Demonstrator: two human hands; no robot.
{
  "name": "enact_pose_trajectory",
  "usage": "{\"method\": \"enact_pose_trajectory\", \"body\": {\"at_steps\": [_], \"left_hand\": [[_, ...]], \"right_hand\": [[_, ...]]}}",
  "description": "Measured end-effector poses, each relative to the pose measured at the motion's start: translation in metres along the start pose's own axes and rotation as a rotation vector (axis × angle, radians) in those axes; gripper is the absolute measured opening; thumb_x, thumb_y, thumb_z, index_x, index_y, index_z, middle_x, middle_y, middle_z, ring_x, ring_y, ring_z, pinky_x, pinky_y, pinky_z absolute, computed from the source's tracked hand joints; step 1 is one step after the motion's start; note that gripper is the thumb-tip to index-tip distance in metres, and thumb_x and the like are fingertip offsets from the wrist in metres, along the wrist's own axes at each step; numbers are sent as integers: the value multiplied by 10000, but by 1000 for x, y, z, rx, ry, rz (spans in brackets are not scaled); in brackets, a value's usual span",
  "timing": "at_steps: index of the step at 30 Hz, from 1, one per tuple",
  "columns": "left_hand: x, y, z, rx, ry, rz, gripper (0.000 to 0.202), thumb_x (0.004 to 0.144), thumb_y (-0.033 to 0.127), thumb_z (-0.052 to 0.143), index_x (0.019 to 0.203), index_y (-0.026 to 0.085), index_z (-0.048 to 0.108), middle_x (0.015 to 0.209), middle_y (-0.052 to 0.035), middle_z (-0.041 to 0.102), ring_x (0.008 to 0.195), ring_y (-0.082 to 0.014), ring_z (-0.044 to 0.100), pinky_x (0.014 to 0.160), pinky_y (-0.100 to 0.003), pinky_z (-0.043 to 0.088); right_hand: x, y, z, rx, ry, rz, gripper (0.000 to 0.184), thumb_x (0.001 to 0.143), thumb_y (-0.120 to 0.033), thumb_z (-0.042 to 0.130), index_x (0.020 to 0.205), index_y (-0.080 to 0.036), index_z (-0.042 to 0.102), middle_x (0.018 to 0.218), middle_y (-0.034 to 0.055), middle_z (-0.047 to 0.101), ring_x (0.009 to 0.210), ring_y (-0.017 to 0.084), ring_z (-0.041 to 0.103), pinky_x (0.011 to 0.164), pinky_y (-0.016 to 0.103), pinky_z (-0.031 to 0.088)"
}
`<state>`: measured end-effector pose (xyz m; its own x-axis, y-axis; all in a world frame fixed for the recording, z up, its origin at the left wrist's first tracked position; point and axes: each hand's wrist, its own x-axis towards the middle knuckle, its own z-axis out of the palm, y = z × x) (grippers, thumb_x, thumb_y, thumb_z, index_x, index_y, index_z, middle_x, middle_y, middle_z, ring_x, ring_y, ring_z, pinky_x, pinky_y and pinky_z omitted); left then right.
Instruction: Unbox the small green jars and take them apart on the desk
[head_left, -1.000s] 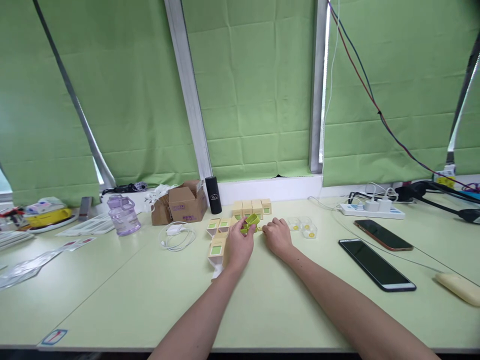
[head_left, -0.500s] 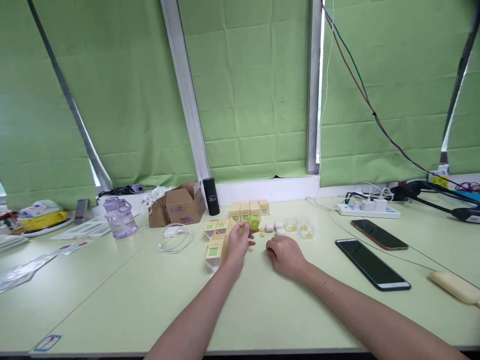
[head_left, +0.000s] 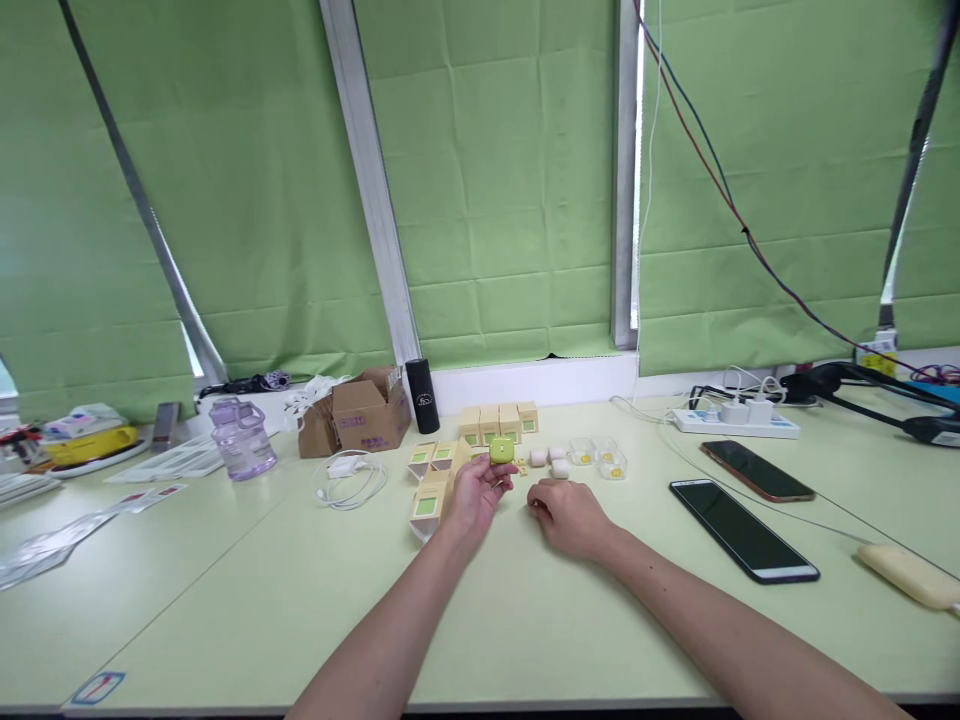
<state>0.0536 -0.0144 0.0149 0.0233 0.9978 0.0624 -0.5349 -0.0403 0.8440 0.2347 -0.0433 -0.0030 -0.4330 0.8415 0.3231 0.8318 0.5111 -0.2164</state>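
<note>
My left hand [head_left: 481, 492] is closed on a small, rounded, lime-green case [head_left: 502, 451], held up above the table by the fingertips. Right of it, my right hand [head_left: 570, 515] rests on the tabletop with its fingers curled in, and nothing shows in it. Open-flapped cream boxes with green squares [head_left: 425, 507] stand just left of my left hand. Behind the green case is a row of similar boxes [head_left: 490, 424]. Small pale pink and white blocks [head_left: 559, 467] lie beyond my right hand, beside clear containers with yellow centres [head_left: 613, 465]. Tiny yellow pieces [head_left: 521, 467] lie nearby.
Two phones [head_left: 742, 530] lie to the right, with a cream power bank [head_left: 907, 575] and a power strip [head_left: 737, 424]. On the left are a coiled white charger [head_left: 346, 466], a purple water bottle [head_left: 244, 440], a cardboard box [head_left: 373, 412] and a black cylinder [head_left: 422, 397].
The green case has turned in my left hand, so a broad side faces me, and the hand has rolled palm-up a little. My right hand has barely moved.
</note>
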Motion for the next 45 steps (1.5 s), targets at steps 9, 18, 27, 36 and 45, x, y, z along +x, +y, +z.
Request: {"method": "enact_pose_trajectory", "body": {"at_steps": [9,18,27,36,45], "left_hand": [[-2,-5,-3,1297,51,527,204,961,200,483,816,192,626,817,-60,709,815,-202,624,736,-304,423],[1,-4,-3,1921,25,327,324,919,62,465,717,167,696,865,-135,686,984,-267,611,733,-315,430],[-2,-2,-5,1956,65,323,416,835,-61,442,1059,180,697,1046,-156,702,1134,-287,565,887,-352,451],[-3,-3,-5,1923,39,339,341,830,-60,471,939,160,708,1038,-187,689,1161,-326,547,907,-372,433],[-3,-3,-4,1941,17,352,369,809,-94,432,891,141,705,1014,-200,690,1142,-326,548,901,-379,429]], "right_hand": [[0,1,-1,-4,-2,0,168,917,-152,533,946,-220,684,965,36,731,791,163,610,619,281,233],[0,0,-2,22,4,9,170,922,-166,535,947,-221,694,970,41,738,813,172,625,632,276,256],[1,0,-2,22,4,3,160,923,-179,534,933,-217,688,949,32,731,800,167,623,626,278,256],[1,0,-2,22,-4,10,172,925,-171,532,945,-215,697,962,40,731,809,171,624,620,277,243],[0,0,-2,25,5,6,165,917,-156,531,912,-212,686,935,28,723,783,155,602,610,275,227]]}}
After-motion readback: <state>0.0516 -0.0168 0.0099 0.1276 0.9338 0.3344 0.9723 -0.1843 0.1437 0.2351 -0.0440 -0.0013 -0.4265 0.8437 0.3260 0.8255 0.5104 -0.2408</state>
